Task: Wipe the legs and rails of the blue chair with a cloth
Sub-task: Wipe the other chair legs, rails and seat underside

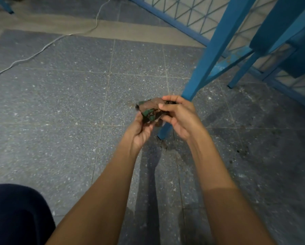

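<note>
Head view, chair leg [209,55] behind cloth [149,112], cable [43,48] beyond

We can read no text, label, brand, number or sign anywhere, neither on the patterned cloth [149,112] at centre, nor the blue chair [203,68] at two o'clock, nor the speckled floor [59,103].

Both bare forearms [112,191] reached forward and converged, the hands close together. The left hand [140,130] lay palm-up, fingers curled beneath a crumpled green-and-brown patterned cloth [150,113]. The right hand [180,117] pinched the cloth's upper edge between thumb and curled fingers.
</note>
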A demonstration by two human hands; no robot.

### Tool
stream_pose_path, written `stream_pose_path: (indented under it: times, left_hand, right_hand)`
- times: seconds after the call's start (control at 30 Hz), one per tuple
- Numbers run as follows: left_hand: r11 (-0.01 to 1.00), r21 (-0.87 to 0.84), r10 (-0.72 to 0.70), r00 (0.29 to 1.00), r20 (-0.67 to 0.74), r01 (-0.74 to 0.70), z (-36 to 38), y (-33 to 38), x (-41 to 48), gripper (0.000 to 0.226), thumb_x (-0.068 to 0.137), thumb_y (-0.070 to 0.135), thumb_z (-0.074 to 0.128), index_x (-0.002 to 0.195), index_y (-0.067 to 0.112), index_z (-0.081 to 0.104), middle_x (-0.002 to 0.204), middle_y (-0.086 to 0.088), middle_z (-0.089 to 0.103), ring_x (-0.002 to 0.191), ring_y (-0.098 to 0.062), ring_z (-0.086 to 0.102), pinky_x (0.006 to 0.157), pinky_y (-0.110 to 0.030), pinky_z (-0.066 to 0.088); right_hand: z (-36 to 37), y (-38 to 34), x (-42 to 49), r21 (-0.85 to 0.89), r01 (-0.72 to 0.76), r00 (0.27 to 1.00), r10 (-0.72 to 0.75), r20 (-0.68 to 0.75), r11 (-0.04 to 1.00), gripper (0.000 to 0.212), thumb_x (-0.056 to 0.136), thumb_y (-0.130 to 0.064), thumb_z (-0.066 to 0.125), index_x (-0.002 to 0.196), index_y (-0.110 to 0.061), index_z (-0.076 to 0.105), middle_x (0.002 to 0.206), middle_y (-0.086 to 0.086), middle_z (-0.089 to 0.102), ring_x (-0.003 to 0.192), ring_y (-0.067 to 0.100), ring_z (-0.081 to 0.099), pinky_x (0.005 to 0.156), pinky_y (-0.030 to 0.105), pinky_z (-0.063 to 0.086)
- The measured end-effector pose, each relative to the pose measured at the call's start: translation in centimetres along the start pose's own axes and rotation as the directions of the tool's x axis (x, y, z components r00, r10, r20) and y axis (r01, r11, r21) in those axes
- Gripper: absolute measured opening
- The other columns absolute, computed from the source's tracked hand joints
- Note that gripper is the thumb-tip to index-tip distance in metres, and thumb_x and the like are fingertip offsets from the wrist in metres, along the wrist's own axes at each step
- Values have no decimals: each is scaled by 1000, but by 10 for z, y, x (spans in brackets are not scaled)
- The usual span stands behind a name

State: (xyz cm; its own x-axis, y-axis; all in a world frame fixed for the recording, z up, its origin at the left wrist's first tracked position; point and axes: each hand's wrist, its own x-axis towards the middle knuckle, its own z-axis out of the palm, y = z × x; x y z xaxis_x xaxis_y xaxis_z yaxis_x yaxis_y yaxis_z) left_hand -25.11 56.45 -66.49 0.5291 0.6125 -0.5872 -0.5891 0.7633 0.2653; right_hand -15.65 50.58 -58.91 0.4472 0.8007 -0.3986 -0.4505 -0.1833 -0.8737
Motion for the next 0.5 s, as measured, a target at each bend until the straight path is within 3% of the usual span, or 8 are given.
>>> stream_pose_path:
  times: [0.03, 0.07, 0.13, 0.2, 0.23, 0.3, 0.37, 0.5]
  left_hand:
    - [996, -70, 48, 999, 16, -46, 2, 1, 6, 34, 104, 15, 26, 129, 3, 47, 106, -22, 62, 99, -31, 66, 78, -38, 54]
    - [991, -115, 71, 997, 10, -70, 0, 3, 13, 34, 104, 15, 26, 132, 8, 44, 108, -24, 59, 96, -33, 67, 73, -40, 57]
    - [996, -75, 59, 998, 25, -57, -4, 3, 22, 31, 104, 15, 29, 129, 4, 43, 88, -25, 64, 65, -30, 70, 51, -38, 57]
    - [999, 40, 30, 998, 53, -32, -9, 4, 21, 34, 103, 23, 32, 111, -3, 51, 71, -21, 68, 57, -25, 69, 46, -36, 56]
    - [998, 62, 17, 993, 114, -24, -13, 5, 21, 41, 100, 35, 34, 107, 0, 53, 76, -19, 70, 65, -25, 71, 51, -38, 58]
    - [988, 153, -15, 976, 218, -19, -23, 9, 25, 73, 77, 65, 33, 120, 9, 51, 103, -17, 68, 93, -27, 67, 73, -43, 59]
    - [962, 273, -82, 970, 228, 17, -28, 4, 33, 94, 68, 77, 29, 131, 10, 48, 123, -17, 61, 108, -28, 61, 86, -46, 53]
    - [916, 389, -125, 991, 44, 98, -25, -27, 55, 63, 86, 59, 51, 119, 6, 61, 113, -17, 67, 96, -28, 68, 89, -43, 53]
  right_hand:
    - [-4, 1, 1, -18, -30, 999, 30, 13, 999, 22, 82, 16, 58, 89, -5, 59, 88, 13, 65, 80, 23, 66, 73, 36, 58]
    - [-7, 4, 1, -53, -65, 997, 66, 26, 996, 21, 82, 15, 58, 89, -4, 59, 87, 15, 65, 80, 25, 66, 74, 39, 58]
    - [-10, 10, 0, -126, -130, 987, 141, 79, 983, 19, 82, 14, 59, 90, -3, 59, 88, 16, 66, 78, 25, 67, 73, 39, 58]
    - [-15, 15, 0, -176, -169, 970, 196, 147, 970, 17, 84, 11, 59, 95, -1, 59, 93, 17, 67, 77, 25, 69, 71, 37, 60]
    - [-20, 15, 0, -211, -179, 961, 217, 171, 961, 17, 86, 9, 58, 99, -1, 60, 98, 19, 68, 78, 27, 70, 71, 36, 60]
    - [-38, 14, 1, -311, -189, 955, 249, 164, 931, 21, 90, 3, 57, 109, -4, 60, 104, 19, 68, 80, 29, 71, 73, 35, 60]
    - [-61, 15, 4, -367, -204, 968, 244, 63, 908, 21, 92, -1, 56, 112, -5, 61, 98, 15, 69, 79, 27, 71, 73, 34, 60]
    - [-87, 26, 10, -368, -161, 976, 92, -199, 916, 21, 92, -1, 53, 111, -5, 61, 91, 14, 68, 77, 23, 69, 71, 31, 59]
